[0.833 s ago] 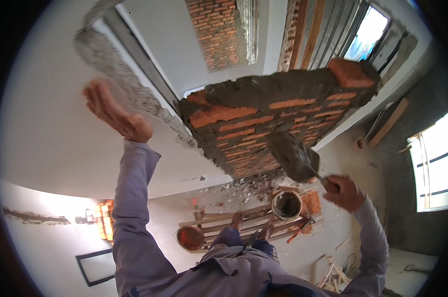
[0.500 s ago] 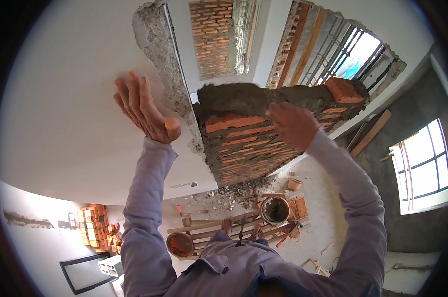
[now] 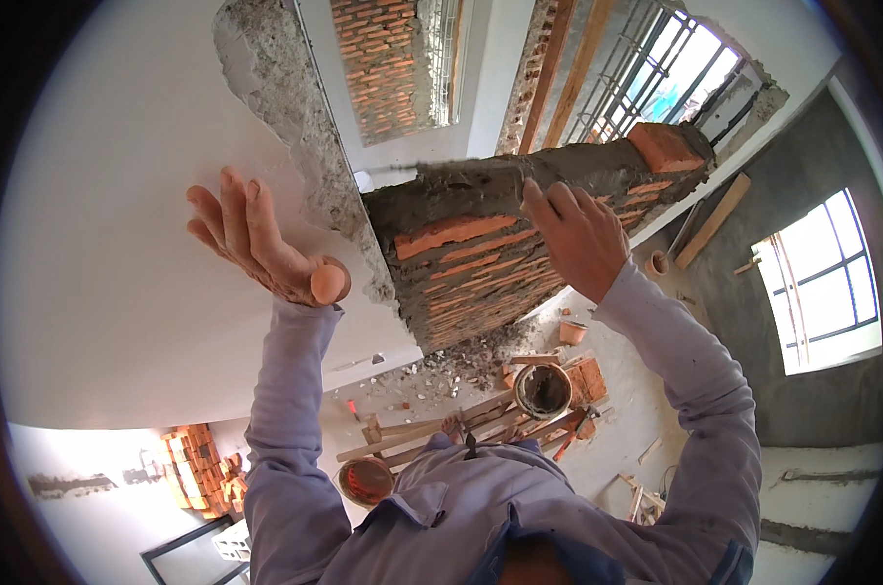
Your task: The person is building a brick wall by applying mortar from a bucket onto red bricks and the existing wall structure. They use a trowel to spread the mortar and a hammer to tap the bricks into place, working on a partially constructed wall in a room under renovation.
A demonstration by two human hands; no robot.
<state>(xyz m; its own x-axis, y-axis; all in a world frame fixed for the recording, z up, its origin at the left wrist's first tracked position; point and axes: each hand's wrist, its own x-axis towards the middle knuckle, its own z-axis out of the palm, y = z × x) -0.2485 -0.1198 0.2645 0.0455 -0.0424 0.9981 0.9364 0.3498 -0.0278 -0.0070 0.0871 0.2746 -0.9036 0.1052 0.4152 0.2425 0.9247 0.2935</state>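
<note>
My left hand point(image 3: 256, 244) rests with outstretched fingers on the white plastered wall point(image 3: 119, 263), beside its broken, rough edge. It holds nothing. My right hand point(image 3: 588, 244) is closed around a trowel point(image 3: 521, 188), whose handle is mostly hidden by the fingers. The trowel's mortar-smeared blade lies over the top of a low brick wall point(image 3: 470, 292); blade and mortar are hard to tell apart there. Wet grey mortar point(image 3: 592, 161) covers that top. A single orange brick point(image 3: 666, 148) sits on the far right end of the course.
Below are a bucket of mortar point(image 3: 542, 390), a second bucket point(image 3: 366, 482), wooden planks point(image 3: 412, 444) and rubble point(image 3: 475, 353). Stacked bricks point(image 3: 194, 468) stand at the lower left. Behind the low wall is an opening with timber posts point(image 3: 573, 73) and a barred window point(image 3: 670, 68).
The trowel's mortar-laden blade has moved from the left end along the wall top, and the mortar lies lower there. My left hand stays on the plastered wall. The view has shifted slightly.
</note>
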